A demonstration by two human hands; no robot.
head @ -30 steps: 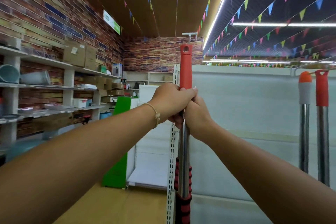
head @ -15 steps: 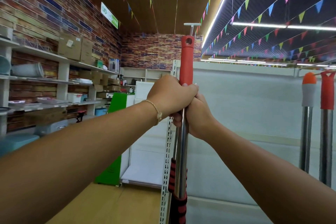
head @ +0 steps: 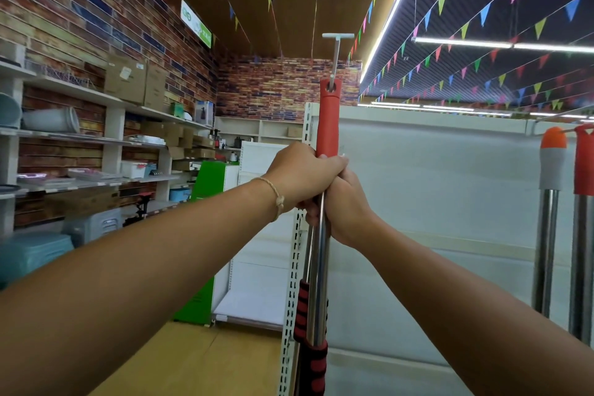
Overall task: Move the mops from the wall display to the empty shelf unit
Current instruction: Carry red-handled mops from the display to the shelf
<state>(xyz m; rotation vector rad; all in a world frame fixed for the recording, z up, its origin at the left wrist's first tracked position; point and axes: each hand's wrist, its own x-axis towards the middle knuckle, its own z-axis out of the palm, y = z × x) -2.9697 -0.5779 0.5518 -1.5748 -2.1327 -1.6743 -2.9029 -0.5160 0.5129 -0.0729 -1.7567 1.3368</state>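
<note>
Before the white shelf unit (head: 434,177), left hand (head: 302,172) and right hand (head: 348,207) clench one red-capped steel mop pole (head: 327,119); right of the fingers (head: 336,161) hang two more: an orange-capped pole (head: 553,164) and a red-topped pole (head: 584,170).

Three mops (head: 327,125) (head: 552,167) (head: 584,170) (one held, two hanging) and two hands (head: 302,173) (head: 347,206).

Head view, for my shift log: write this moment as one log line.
mop handle: upright, hole at peg hook | left hand: grips handle | right hand: grips handle below | hung mops: two, right
</note>
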